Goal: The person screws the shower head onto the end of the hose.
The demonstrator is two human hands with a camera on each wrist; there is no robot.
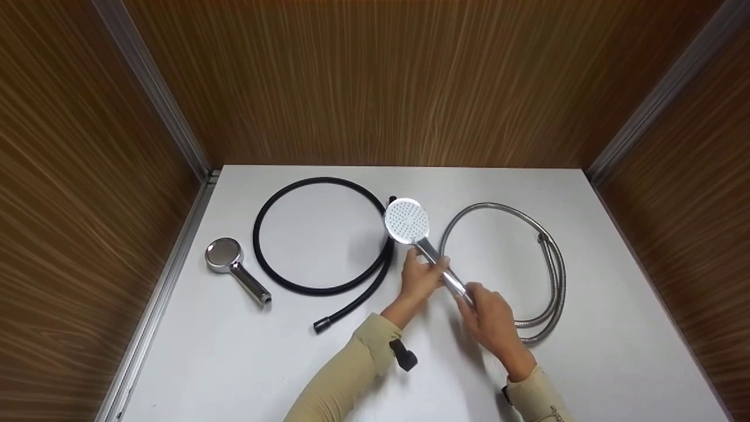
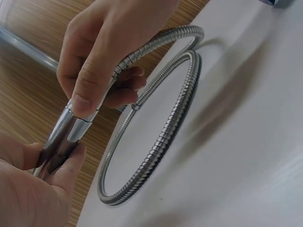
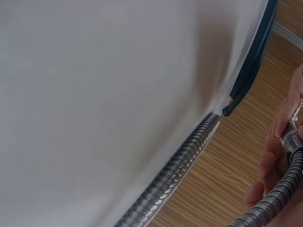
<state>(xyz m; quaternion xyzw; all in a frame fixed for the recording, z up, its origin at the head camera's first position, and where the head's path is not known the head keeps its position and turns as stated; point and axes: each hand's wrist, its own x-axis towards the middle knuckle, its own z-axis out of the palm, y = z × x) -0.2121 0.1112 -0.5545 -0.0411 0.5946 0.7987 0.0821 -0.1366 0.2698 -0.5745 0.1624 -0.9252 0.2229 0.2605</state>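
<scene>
Above the white table, my left hand (image 1: 419,280) holds a chrome shower head (image 1: 406,221) by its handle, its round white spray face turned up. At the handle's lower end is my right hand (image 1: 492,319). In the left wrist view, the right thumb and fingers pinch the chrome end fitting (image 2: 81,124) of a ribbed metal shower hose (image 2: 163,142), which meets the handle's end. How far it is screwed on cannot be told. The rest of that hose lies in a loop on the table to the right. Part of the fitting appears in the right wrist view.
A black shower hose (image 1: 256,240) lies coiled at the left-centre of the table (image 1: 222,357). Left of it rests a second, smaller chrome shower head (image 1: 251,286). Wood-grain panels (image 1: 375,82) stand at the back and both sides.
</scene>
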